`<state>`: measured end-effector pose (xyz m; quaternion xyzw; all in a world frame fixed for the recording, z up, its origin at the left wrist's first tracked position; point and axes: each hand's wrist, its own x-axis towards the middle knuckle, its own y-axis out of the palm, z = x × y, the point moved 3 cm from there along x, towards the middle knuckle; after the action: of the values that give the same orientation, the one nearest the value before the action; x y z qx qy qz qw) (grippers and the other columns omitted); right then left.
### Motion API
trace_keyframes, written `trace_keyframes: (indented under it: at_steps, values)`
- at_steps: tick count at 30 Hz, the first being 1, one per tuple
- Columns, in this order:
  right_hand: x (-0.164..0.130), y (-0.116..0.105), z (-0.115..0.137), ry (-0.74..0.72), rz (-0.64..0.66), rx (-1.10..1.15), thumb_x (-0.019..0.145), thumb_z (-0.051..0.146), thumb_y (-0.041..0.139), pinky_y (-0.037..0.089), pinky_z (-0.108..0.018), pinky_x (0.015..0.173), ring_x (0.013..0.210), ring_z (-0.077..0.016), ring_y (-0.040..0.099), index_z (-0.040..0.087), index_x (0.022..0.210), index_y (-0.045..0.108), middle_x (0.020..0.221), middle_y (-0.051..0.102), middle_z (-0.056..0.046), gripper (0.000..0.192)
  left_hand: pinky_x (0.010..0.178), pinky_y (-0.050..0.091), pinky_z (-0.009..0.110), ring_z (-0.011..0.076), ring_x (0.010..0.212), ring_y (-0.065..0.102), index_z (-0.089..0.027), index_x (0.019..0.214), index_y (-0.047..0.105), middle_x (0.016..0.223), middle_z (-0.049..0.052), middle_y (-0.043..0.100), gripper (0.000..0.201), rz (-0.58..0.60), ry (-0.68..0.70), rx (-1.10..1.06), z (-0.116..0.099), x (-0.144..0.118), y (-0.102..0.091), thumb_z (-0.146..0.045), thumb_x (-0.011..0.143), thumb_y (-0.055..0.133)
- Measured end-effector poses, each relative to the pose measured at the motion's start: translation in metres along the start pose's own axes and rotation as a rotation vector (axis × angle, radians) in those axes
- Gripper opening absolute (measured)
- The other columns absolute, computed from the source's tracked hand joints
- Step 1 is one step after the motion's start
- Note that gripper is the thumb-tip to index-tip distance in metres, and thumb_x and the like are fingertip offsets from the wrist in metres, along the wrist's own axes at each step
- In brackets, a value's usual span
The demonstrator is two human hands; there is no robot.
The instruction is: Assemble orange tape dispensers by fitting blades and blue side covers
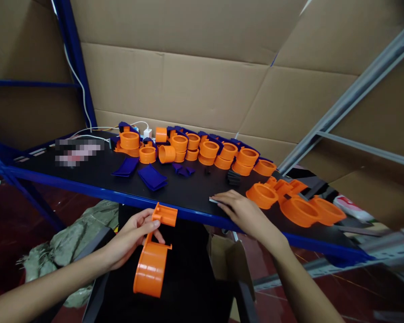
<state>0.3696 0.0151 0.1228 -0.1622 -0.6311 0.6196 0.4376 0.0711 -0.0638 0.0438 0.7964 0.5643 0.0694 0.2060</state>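
My left hand [136, 237] is closed around an orange plastic part [151, 269] in front of the table edge. The part has a wide round ring at its lower end and a short ribbed block at its upper end. At the front of the black tabletop, my right hand [237, 208] has its fingertips closed on a small, thin, light-grey strip [213, 200], which sticks out to the left. A small stack of black pieces [234, 178] lies just beyond that hand. To its right are several loose orange ring parts [299, 211].
Along the back stand several stacked orange rings with blue pieces [208, 150]. Flat blue plates [152, 177] and small blue bits [182, 169] lie before them. A white charger [147, 132] with cables is behind. Blue and grey metal frames flank the table [188, 193], with cardboard behind.
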Motion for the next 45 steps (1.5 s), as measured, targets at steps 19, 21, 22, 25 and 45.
trace_keyframes:
  at_steps: [19,21,22,25,45]
  values:
    - [0.007,0.003,0.054,0.015,-0.021,0.471,0.09,0.036,0.068,0.053,-0.03,0.073,0.08,-0.0182,0.065,0.022,0.09,0.075,0.087,0.07,-0.006,0.016,0.056,0.044,0.019,0.0177,0.075,0.073,-0.019,0.114,0.059,0.094,0.006,0.073,0.039,0.066,0.001,0.164,0.001,-0.002,0.006,-0.038,0.084,0.074]
    - [0.013,0.012,0.079,-0.023,0.088,0.546,0.089,0.035,0.069,0.052,-0.028,0.068,0.074,-0.0158,0.063,0.022,0.09,0.075,0.084,0.068,-0.004,0.015,0.052,0.041,0.017,0.017,0.075,0.073,-0.019,0.112,0.058,0.098,0.007,0.072,0.038,0.092,0.007,0.178,0.002,-0.002,0.007,-0.037,0.083,0.075]
    - [0.016,0.016,0.088,-0.026,0.107,0.55,0.089,0.034,0.07,0.051,-0.027,0.066,0.073,-0.0152,0.062,0.022,0.089,0.075,0.083,0.067,-0.004,0.014,0.051,0.04,0.017,0.0169,0.075,0.073,-0.02,0.111,0.057,0.1,0.007,0.072,0.038,0.102,0.012,0.187,0.002,-0.003,0.007,-0.037,0.083,0.076]
    - [0.024,0.029,0.102,-0.006,0.108,0.495,0.087,0.031,0.071,0.046,-0.025,0.062,0.071,-0.0141,0.059,0.022,0.087,0.076,0.079,0.065,-0.002,0.009,0.051,0.042,0.018,0.0172,0.075,0.074,-0.021,0.108,0.055,0.108,0.007,0.071,0.038,0.116,0.023,0.208,0.001,-0.003,0.007,-0.036,0.081,0.077]
    - [0.028,0.055,0.103,0.013,0.188,0.618,0.089,0.029,0.068,0.044,-0.022,0.06,0.068,-0.0114,0.057,0.021,0.088,0.075,0.08,0.064,-0.001,0.01,0.055,0.05,0.02,0.0187,0.075,0.075,-0.021,0.109,0.054,0.1,0.006,0.073,0.037,0.164,-0.061,0.175,0.011,-0.004,0.007,-0.034,0.082,0.076]
